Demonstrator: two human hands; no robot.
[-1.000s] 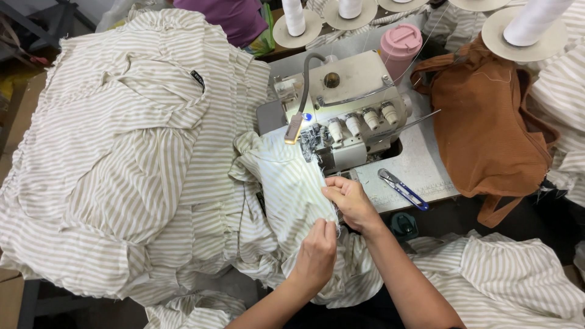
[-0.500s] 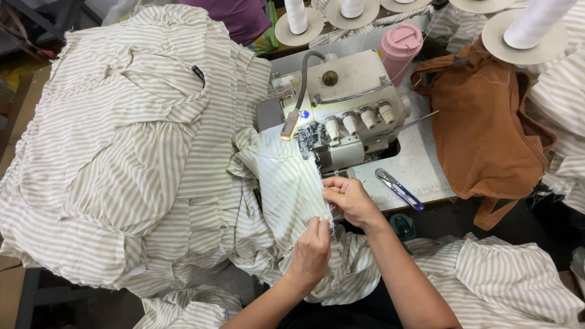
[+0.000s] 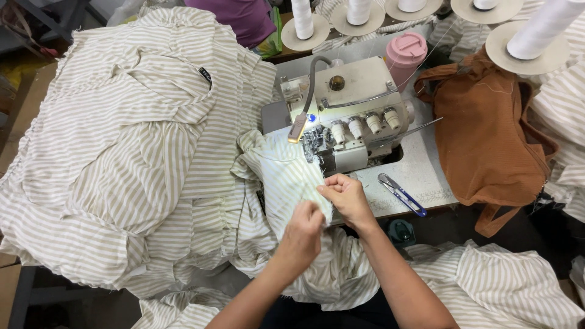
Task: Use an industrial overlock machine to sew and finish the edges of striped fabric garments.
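A beige-and-white striped fabric piece [image 3: 281,173] runs from under the needle area of a cream overlock sewing machine [image 3: 344,113] toward me. My right hand [image 3: 346,198] pinches its right edge just in front of the machine. My left hand [image 3: 303,231] grips the same edge a little nearer to me, almost touching the right hand. A small lamp on a grey gooseneck lights the cloth by the presser foot.
A big heap of striped garments [image 3: 122,152] covers the table on the left. Blue-handled thread snips [image 3: 401,194] lie right of the machine. A brown bag [image 3: 487,134], a pink tumbler [image 3: 405,55] and white thread cones [image 3: 542,30] stand behind. More striped cloth [image 3: 499,286] lies lower right.
Both hands have stayed on the fabric edge, with the left hand shifting slightly up toward the right hand. The view has tilted a little.
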